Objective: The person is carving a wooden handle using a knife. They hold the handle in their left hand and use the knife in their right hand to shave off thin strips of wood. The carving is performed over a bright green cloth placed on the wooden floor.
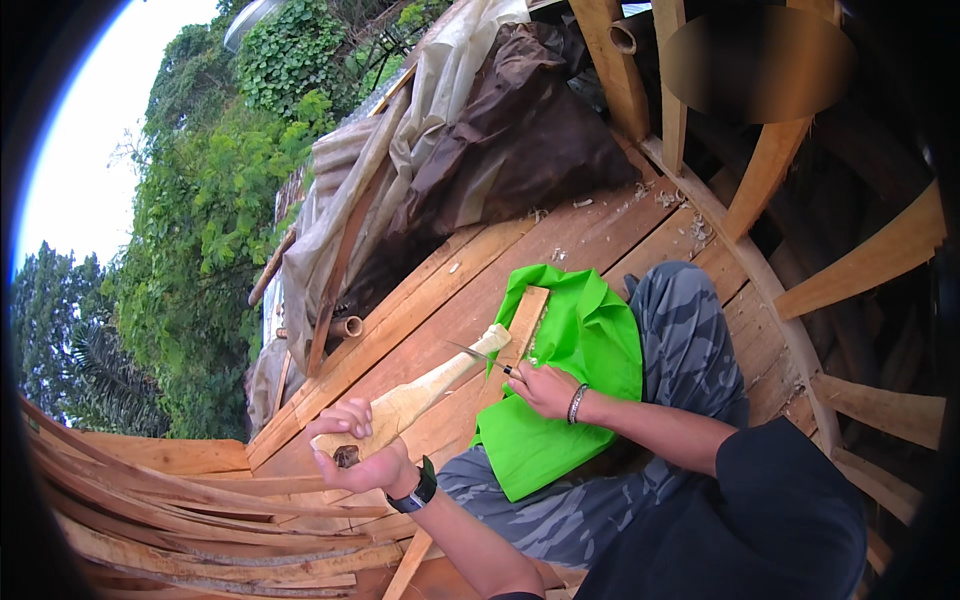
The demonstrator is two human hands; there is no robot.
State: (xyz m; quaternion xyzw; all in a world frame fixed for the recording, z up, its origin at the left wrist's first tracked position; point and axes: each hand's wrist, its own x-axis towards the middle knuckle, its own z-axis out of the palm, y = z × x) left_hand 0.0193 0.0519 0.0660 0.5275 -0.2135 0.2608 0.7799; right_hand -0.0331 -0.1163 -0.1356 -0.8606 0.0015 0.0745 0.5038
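My left hand [365,450] is closed round the broad end of a pale carved wooden piece [425,390], near a dark hollow or knot in it. The piece slants away to the right and narrows toward a knobbed tip. My right hand [546,389] grips a knife by its dark handle, most of which the fingers hide. The thin knife blade [466,351] points left, across or just beside the narrow part of the carving; whether it touches cannot be told. Bright green cloth [590,350] covers my lap, and a flat wooden strip [527,318] lies on it beside the carving's tip.
I sit on a plank floor [440,290] with scattered wood shavings [700,228]. Long wooden slats [200,510] lie at the lower left. Upright boards [870,265] stand along a curved beam on the right. Brown and grey sheeting [510,140] is heaped at the back, with trees [200,220] beyond.
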